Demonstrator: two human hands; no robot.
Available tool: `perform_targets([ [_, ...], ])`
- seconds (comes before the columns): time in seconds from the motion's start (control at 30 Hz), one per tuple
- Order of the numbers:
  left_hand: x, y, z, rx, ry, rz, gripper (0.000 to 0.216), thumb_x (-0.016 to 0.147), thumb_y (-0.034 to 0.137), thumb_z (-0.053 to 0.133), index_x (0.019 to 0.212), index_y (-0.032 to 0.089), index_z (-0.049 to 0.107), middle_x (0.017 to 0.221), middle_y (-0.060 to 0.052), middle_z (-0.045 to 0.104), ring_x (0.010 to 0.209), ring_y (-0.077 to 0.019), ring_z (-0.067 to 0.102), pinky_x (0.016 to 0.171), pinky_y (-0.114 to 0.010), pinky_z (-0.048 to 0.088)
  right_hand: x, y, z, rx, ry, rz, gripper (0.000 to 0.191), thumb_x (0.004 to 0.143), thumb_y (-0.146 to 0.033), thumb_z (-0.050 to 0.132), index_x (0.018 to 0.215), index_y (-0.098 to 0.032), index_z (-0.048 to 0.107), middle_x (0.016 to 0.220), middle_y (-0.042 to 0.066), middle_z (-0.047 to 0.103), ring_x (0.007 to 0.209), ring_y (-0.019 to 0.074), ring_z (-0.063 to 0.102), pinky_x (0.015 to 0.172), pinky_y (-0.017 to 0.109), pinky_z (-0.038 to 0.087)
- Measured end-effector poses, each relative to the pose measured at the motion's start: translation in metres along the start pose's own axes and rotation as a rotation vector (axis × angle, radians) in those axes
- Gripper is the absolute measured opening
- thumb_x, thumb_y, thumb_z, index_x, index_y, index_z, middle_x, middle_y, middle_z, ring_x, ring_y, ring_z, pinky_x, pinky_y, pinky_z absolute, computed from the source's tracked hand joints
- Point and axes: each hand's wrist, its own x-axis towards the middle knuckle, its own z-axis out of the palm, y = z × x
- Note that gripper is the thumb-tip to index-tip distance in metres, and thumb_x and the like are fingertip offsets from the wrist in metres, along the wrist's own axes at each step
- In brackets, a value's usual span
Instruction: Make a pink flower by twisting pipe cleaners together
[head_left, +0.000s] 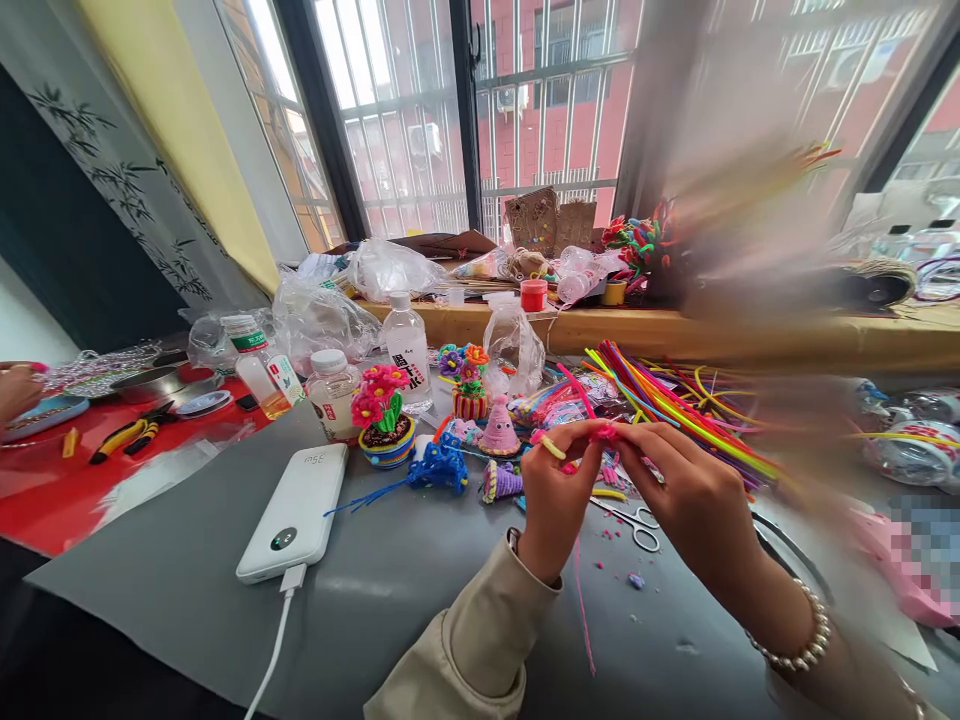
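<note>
Above the grey table, my left hand and my right hand meet fingertip to fingertip. Both pinch a bright pink pipe cleaner, whose bent shape is mostly hidden by the fingers. A pink strand hangs below my left hand. A pale yellow ring sits on a left finger. Under the hands lie silver scissors with pink and purple scraps around them. Just left stand a pink cone-shaped figure, a purple fuzzy piece and a blue fuzzy flower.
A bundle of coloured pipe cleaners lies behind my right hand. Left are a white power bank with its cable, a pink flower pot and bottles. Pliers and another person's hand are far left. A blurred shape crosses the right side.
</note>
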Motion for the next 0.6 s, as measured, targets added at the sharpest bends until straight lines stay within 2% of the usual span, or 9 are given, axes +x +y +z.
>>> perform_targets([
  [0.27,-0.0004,-0.002,-0.0016,-0.116,-0.015,0.015,0.014,0.073,0.022,0.055,0.083,0.016,0.062,0.083,-0.006,0.065,0.076,-0.0146,0.06,0.072,-0.027,0.049,0.0027,0.0019,-0.0042,-0.045,-0.043,-0.04,0.022,0.083,-0.021,0.042,0.09,-0.011,0.06,0.078,0.008,0.064,0.071,0.0164,0.06,0.064,0.027,0.047],
  [0.6,-0.0017,0.0015,-0.001,-0.16,-0.022,0.027,0.011,0.071,0.018,0.056,0.081,0.016,0.062,0.078,-0.003,0.064,0.074,-0.0129,0.06,0.07,-0.024,0.048,-0.0018,-0.0065,-0.0067,-0.135,0.023,-0.06,0.017,0.081,-0.02,0.046,0.082,-0.012,0.062,0.071,0.005,0.065,0.064,0.0142,0.06,0.059,0.024,0.043],
])
